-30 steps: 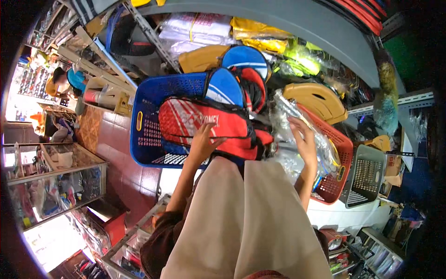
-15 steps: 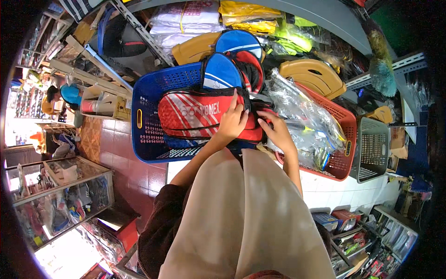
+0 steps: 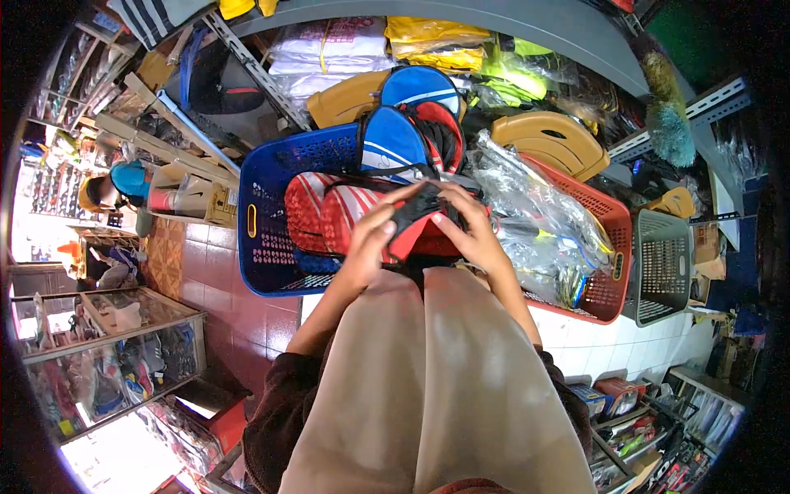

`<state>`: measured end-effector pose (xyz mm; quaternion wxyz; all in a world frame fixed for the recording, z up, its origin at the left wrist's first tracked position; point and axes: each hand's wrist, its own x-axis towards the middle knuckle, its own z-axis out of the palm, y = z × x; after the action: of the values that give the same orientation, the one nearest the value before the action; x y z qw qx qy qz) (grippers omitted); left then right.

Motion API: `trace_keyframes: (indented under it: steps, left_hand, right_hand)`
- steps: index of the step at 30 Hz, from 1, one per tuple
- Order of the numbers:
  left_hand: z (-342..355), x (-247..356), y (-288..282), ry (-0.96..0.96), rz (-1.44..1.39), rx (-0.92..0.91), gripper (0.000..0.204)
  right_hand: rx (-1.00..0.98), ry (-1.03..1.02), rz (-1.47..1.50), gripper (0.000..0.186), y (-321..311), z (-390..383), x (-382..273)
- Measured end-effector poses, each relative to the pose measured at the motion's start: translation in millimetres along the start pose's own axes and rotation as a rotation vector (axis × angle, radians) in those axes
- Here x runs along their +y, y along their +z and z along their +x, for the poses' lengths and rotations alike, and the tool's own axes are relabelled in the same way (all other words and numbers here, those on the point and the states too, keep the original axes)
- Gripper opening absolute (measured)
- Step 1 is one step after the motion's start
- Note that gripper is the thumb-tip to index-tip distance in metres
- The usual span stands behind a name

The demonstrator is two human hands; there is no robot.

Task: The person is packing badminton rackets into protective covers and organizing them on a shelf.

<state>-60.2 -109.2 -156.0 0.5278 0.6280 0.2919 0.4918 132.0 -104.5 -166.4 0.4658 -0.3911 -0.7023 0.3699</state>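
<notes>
My left hand [image 3: 372, 243] and my right hand [image 3: 469, 232] both grip the black-and-red end of a red bag [image 3: 350, 212], tilted up between them over the blue basket [image 3: 263, 169]. A second red bag [image 3: 307, 232] lies under it in that basket. Blue bags with white stripes [image 3: 389, 137] and a red-and-black bag [image 3: 440, 140] stand just behind. To the right, a red basket [image 3: 603, 300] holds long items in clear plastic [image 3: 531, 210]. My forearms reach in from below, either side of beige fabric [image 3: 420, 379].
Yellow plastic panels [image 3: 550, 140] and bagged shirts [image 3: 329, 49] sit under a grey shelf [image 3: 568, 33]. A grey basket [image 3: 662, 272] stands at the right, glass display cases [image 3: 115, 346] at the lower left. Another person [image 3: 119, 188] is at the far left. A feather duster [image 3: 671, 132] hangs at upper right.
My hands have closed in on the red bag from its top and side. Its near end is lifted and turned up, showing black, and another red bag shows beneath it.
</notes>
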Motion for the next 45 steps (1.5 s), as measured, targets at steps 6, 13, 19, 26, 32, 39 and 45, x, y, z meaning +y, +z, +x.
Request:
trace_keyframes:
  steps: [6, 13, 19, 26, 32, 39, 45]
  left_hand:
    - [24.6, 52.8, -48.0, 0.044, -0.335, 0.119, 0.073]
    - [78.8, 123.0, -80.2, 0.171, -0.427, 0.678, 0.048]
    - [124.6, 151.6, -103.7, 0.438, 0.608, 0.781, 0.040]
    - [105.6, 97.1, -21.3, 0.683, 0.723, 0.583, 0.056]
    - [87.9, 65.4, 21.8, 0.640, 0.961, 0.432, 0.030]
    - [94.4, 56.0, 85.1, 0.473, 0.879, 0.093, 0.085]
    - [151.7, 45.7, 90.5, 0.624, 0.659, 0.329, 0.070]
  right_hand:
    - [-0.282, -0.072, 0.050, 0.030, 7.5, 18.1, -18.1]
    - [-0.266, -0.033, 0.075, 0.018, 17.9, 20.4, -9.4]
    - [-0.051, -0.038, -0.069, 0.014, -5.5, 35.1, -45.0]
    - [0.437, -0.082, 0.191, 0.015, -49.4, 76.8, -81.5]
    - [0.687, -0.225, 0.099, 0.015, -99.2, 120.8, -123.8]
    - [0.812, -0.438, -0.051, 0.014, -140.1, 167.8, -188.2]
    - [0.616, -0.442, -0.518, 0.022, -148.1, 195.1, -206.6]
